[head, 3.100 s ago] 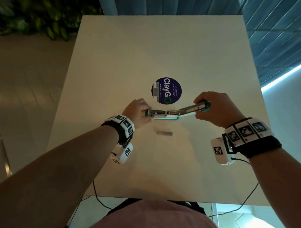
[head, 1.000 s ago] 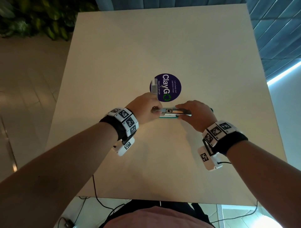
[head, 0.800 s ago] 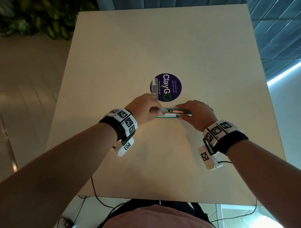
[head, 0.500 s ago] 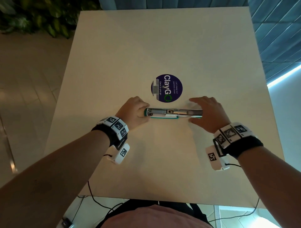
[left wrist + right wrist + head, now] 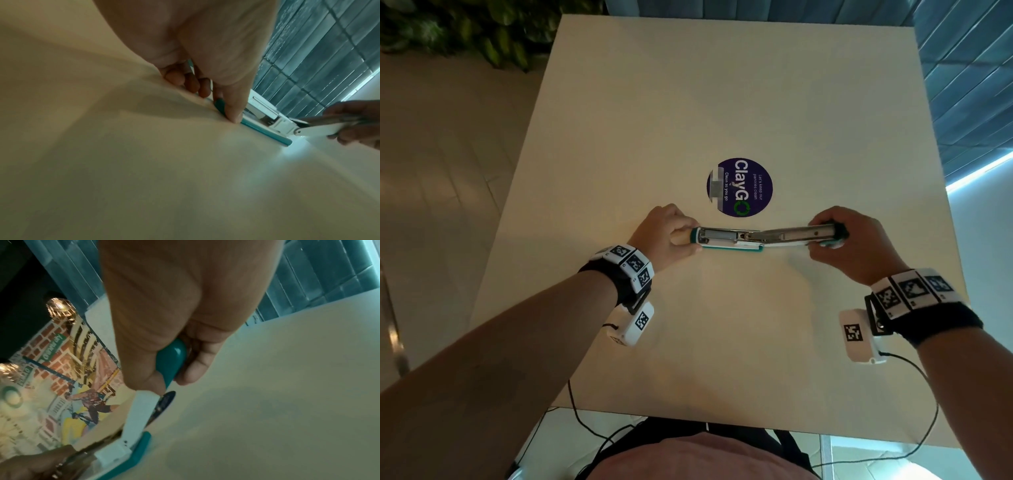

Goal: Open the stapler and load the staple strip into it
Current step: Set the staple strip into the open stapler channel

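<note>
The stapler (image 5: 763, 237) lies open near the middle of the desk (image 5: 722, 102), just near of the round sticker (image 5: 739, 187), its long axis running left to right. The left hand (image 5: 664, 236) pinches the teal base end; the right hand (image 5: 856, 243) curls its fingers round the raised cover. No loose staple strip shows, so it is probably loaded; closing remains.

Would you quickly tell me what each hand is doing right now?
Left hand: closed, holding the stapler base end against the table.
Right hand: closed, gripping the stapler's swung-open top arm.
</note>
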### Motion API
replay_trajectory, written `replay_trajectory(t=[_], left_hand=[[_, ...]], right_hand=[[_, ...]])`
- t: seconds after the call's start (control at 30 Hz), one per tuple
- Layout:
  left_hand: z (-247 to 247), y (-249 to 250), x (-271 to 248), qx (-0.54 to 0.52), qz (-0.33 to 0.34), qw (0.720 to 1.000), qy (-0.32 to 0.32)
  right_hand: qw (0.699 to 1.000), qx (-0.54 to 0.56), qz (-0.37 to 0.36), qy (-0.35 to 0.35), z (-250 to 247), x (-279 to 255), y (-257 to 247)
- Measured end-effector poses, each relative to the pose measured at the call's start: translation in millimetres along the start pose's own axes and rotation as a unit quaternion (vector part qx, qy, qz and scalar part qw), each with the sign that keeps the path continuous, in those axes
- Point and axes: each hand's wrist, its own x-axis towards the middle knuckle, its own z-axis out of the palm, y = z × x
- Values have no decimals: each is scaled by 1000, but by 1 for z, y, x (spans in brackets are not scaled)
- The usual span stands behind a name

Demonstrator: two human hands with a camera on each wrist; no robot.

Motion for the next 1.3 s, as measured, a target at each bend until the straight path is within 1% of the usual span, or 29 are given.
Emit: replay_trajectory(t=[0.1,0.17,0.23,0.3,0.37,0.43,0.53,0.63,0.83,1.0,1.17,1.23,1.3], left_hand=[[0,-2,0,-7,-2,1000,9],[1,-2,-1,-12,-4,1000,12],[2,-3,-2,-12,-1,1000,10],[3,-3,-1,-15,2,1000,9],[2,-3,-1,-18,6,1000,10],[2,-4,-1,-19,9,1000,12],[2,-2,-1,-29,7,999,18],[1,-4,-2,-36,5,999,30],[6,-6,-8,-40,1,999,37],[6,-9,-5,-40,2,998,45],[5,-5,-13,-33,-15,999,18],[-1,-1,-29,-52,-39,998,13],[-11,12,-56,-93,-60,994,-17]], right_hand=[[998,35,-45,8,-1,6,-28],[995,73,-59,-11,5,12,-43],[993,86,-72,-31,16,18,-54],[993,59,-84,-59,29,24,-62],[989,-10,-110,-102,43,30,-68],[978,-81,-136,-137,58,34,-72],[970,-133,-126,-157,71,37,-71],[965,-173,-120,-157,76,38,-70],[956,-200,-121,-175,80,37,-71],[956,-208,-121,-167,81,41,-76],[957,-203,-112,-175,79,42,-75],[959,-197,-103,-178,80,40,-75],[959,-197,-97,-181,82,39,-75]])
